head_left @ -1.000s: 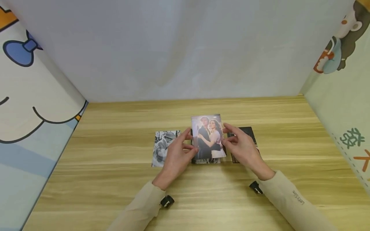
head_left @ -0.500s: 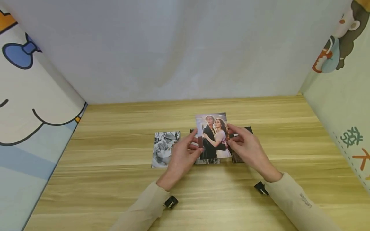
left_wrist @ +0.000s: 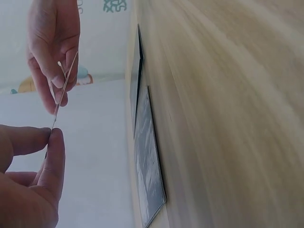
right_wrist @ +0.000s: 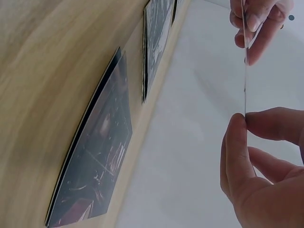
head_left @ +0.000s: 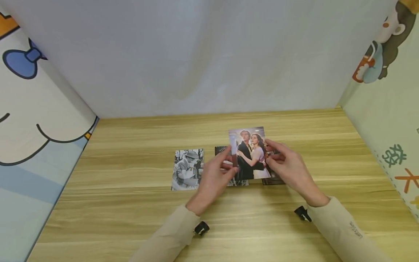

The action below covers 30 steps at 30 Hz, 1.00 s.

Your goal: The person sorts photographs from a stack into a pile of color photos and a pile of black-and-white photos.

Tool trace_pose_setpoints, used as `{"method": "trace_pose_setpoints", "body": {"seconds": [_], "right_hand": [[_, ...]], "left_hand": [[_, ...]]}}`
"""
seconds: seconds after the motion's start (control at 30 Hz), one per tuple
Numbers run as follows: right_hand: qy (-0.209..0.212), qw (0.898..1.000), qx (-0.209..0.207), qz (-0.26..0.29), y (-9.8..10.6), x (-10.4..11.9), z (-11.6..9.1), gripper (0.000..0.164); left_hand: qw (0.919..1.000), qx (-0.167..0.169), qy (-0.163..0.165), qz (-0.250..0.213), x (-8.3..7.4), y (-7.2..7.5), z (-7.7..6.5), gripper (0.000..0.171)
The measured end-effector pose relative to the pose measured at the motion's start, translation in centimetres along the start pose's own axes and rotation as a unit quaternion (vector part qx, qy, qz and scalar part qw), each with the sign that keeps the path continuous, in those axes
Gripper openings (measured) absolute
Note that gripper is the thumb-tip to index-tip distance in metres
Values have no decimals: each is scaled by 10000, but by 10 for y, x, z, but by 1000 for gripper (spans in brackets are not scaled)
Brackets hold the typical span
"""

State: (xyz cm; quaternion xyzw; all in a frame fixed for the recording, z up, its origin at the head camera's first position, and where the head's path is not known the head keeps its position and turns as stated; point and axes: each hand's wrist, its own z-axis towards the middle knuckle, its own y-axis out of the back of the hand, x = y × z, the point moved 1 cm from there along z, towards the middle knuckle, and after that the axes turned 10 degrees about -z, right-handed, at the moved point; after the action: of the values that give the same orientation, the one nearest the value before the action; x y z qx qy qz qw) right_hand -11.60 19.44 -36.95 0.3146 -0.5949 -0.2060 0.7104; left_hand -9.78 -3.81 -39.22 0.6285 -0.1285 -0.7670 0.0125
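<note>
Photo (head_left: 250,153): raised off the desk (head_left: 98,218), between your two hands; a colour print of a couple, its picture side visible in the head view and its edge in both wrist views.
Left hand (head_left: 214,176): pinches the photo's left edge between thumb and fingers.
Right hand (head_left: 289,169): pinches the opposite edge likewise.
Hand spacing: your hands are apart, joined only by the photo.
Grey card (head_left: 183,171): flat on the desk, just left of your left hand; black-and-white print.
Middle stack (head_left: 240,183): on the desk, below and between your hands, partly covered by the photo; its top print is black-and-white.
Dark stack (right_wrist: 95,161): on the desk below your right hand, which partly hides it in the head view; more than one layer shows at its edge.
Sleeves (head_left: 167,236): beige, behind your hands, each with a black device (head_left: 201,228) at the cuff's inner side.
</note>
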Motion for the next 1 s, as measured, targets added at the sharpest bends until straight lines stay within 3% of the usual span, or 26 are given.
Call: {"method": "trace_pose_setpoints", "body": {"seconds": [0.23,0.37,1.0], "right_hand": [[-173,9998,25,-23,8,-2,-4,55],[-253,9995,-65,-159,13,-6,-5,52],[-542,9985,-72,-2,27,-19,-7,54]], "left_hand": [[9999,52,-55,-74,-1,-8,3,73],[9998,134,88,-84,-1,-14,5,73],[10000,-87,-3,-29,-4,-38,10,64]]}}
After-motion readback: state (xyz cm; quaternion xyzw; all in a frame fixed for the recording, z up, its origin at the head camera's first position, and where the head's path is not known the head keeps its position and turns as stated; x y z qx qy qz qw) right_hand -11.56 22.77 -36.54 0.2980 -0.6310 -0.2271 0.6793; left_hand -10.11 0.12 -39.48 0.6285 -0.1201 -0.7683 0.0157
